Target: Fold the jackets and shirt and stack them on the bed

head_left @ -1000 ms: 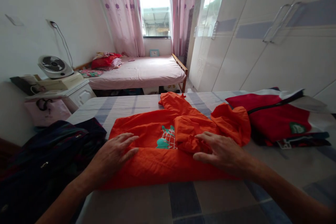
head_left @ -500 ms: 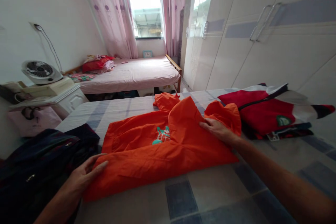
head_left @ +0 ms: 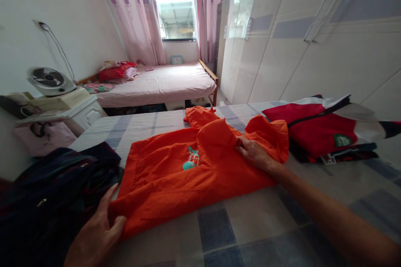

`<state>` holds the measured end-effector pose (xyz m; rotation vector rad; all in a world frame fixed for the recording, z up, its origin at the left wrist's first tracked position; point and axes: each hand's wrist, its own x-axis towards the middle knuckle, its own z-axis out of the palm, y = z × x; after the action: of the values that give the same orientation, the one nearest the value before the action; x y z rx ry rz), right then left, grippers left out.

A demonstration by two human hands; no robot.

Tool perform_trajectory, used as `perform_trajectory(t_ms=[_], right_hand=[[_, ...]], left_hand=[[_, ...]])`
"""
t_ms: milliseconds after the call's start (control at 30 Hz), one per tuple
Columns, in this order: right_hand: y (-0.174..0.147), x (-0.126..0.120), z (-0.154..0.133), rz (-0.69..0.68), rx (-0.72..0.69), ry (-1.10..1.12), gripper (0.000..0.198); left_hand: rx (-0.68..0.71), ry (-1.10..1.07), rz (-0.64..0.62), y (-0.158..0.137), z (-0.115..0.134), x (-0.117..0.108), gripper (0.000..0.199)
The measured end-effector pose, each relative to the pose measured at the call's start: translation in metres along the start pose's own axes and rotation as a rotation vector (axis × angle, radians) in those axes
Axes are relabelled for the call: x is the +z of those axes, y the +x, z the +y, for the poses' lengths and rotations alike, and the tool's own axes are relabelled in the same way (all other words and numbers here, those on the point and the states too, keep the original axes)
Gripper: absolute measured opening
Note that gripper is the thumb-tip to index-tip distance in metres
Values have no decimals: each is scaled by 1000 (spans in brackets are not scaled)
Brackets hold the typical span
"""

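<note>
An orange garment [head_left: 169,183] with a teal and white print lies partly folded across the bed. Its near side is turned over, and bunched parts stick out at the far side. My left hand [head_left: 97,225] is at the garment's near left corner, thumb and forefinger spread apart against the edge. On the right part of the cloth, my right hand [head_left: 255,154] has its fingers curled and pinches a fold. A dark navy garment [head_left: 59,192] with metal zip pulls lies left of the orange one, close to my left hand.
Folded red, white and black clothes [head_left: 319,131] are stacked at the right on a checked bedsheet [head_left: 216,227]. Beyond stands a second bed [head_left: 169,81] with a pink sheet. A fan [head_left: 50,80] sits on a cabinet at left; a wardrobe [head_left: 288,58] lines the right.
My left hand has shifted down and its fingers have spread at the corner. My right hand has moved slightly left, its fingers now curled on the cloth. The turned-over near side lies lower.
</note>
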<state>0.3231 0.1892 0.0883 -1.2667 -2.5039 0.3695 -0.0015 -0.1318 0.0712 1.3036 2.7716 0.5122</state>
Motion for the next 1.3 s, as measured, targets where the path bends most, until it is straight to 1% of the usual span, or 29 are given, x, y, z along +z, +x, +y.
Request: perform_trajectory(t_ms=[33, 100, 133, 167, 200, 233, 267, 300, 333, 367, 433, 500, 567, 700, 767, 833, 900, 933, 1000, 1067, 1133, 1200, 1233, 1300], right_hand=[[-4, -3, -3, 74, -7, -76, 33], [-15, -13, -15, 274, -63, -175, 39], [-22, -19, -22, 359, -134, -175, 37], [-29, -24, -30, 402, -236, -148, 34], [-37, -26, -36, 396, -356, -115, 31], [-44, -26, -42, 343, -472, -96, 30], [-49, -23, -44, 256, -568, -101, 32], [-54, -18, -44, 155, -628, -125, 36], [-57, -11, -42, 57, -643, -159, 42], [-59, -3, -37, -25, -622, -188, 49], [-61, 12, -24, -120, -525, -209, 58], [-62, 22, -13, -138, -431, -200, 61], [-63, 25, -8, -116, -386, -184, 60], [-65, 23, -11, -82, -380, -153, 59], [-65, 23, -13, -85, -378, -141, 59], [-65, 23, -13, -95, -369, -130, 60], [-65, 23, -13, -107, -359, -117, 61], [-65, 23, -13, -111, -355, -111, 61], [-65, 22, -13, -116, -348, -100, 61], [-65, 21, -14, -121, -344, -90, 61], [-65, 20, -14, -127, -340, -81, 61], [-65, 20, -14, -133, -338, -73, 61], [-64, 20, -14, -135, -337, -70, 61], [-64, 20, -13, -138, -336, -65, 61]], left_hand=[[80, 47, 97, -2, 8, -3, 59], [324, 84, 309, -5, 26, -8, 53], [454, 78, 364, -5, 35, -9, 51], [571, 66, 367, -5, 42, -9, 50], [666, 63, 338, -4, 47, -6, 50], [745, 75, 299, -1, 51, -1, 51], [804, 105, 256, 1, 52, 5, 51], [835, 149, 212, 5, 51, 12, 52], [837, 197, 177, 8, 48, 19, 53], [815, 237, 145, 11, 44, 26, 55], [727, 279, 89, 15, 34, 36, 58], [649, 284, 63, 16, 26, 40, 57], [617, 275, 42, 16, 20, 41, 55], [607, 213, -9, 19, 15, 36, 50], [584, 145, -17, 27, 21, 30, 44], [539, 45, 6, 41, 39, 20, 42], [520, -80, 36, 60, 71, 9, 42], [547, -144, 31, 72, 90, 4, 42], [647, -228, 71, 97, 134, -1, 40], [798, -223, 63, 122, 178, 0, 44], [933, -183, 46, 142, 216, 7, 52], [1052, -127, 10, 156, 248, 15, 60], [1103, -100, -12, 160, 260, 19, 60], [1180, -58, -55, 163, 278, 22, 49]])
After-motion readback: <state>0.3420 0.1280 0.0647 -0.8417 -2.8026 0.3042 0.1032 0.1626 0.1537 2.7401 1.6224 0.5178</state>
